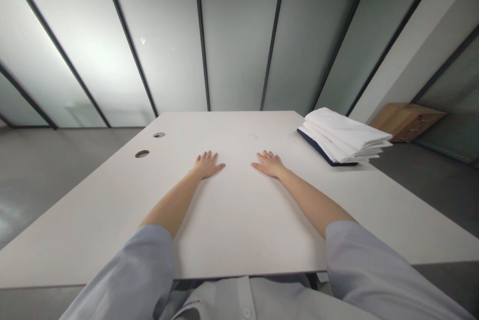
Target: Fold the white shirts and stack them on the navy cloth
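Note:
My left hand (207,164) lies palm down on the white table (239,220), fingers stretched out and slightly spread, holding nothing. My right hand (269,163) lies flat the same way a short distance to its right, also holding nothing. Both forearms reach out from light blue sleeves. A stack of folded white cloths (344,135) with a dark blue piece at the bottom sits at the table's far right, apart from my right hand.
Two round cable holes (142,153) are in the table's far left part. Frosted glass panels with dark frames stand behind the table. A wooden cabinet (406,121) sits on the grey floor at the right.

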`<action>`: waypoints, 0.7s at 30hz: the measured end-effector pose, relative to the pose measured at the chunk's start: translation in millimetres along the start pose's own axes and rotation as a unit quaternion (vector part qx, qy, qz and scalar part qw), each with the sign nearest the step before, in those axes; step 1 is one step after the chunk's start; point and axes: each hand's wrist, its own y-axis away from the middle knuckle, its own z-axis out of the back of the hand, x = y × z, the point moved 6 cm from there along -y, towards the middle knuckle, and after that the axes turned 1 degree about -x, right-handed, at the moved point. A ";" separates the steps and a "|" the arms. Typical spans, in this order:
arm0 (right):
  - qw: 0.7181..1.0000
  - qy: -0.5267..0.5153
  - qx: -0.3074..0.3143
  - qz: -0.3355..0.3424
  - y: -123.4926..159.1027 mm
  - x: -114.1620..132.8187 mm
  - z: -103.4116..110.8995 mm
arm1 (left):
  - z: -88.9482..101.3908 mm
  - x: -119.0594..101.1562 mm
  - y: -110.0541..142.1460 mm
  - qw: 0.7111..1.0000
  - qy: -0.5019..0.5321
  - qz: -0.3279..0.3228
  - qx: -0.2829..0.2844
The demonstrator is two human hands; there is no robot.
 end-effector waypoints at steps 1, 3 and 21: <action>1.000 0.000 -0.001 0.000 -0.3 -0.2 -0.3 | 0.0 0.1 0.0 1.000 0.001 0.000 -0.001; 1.000 -0.001 -0.001 0.001 -0.8 -0.6 -0.9 | 0.2 0.2 0.2 1.000 0.001 -0.001 -0.002; 1.000 -0.001 -0.003 0.001 -0.9 -0.3 -0.6 | 1.0 -0.6 1.9 1.000 0.001 0.000 0.002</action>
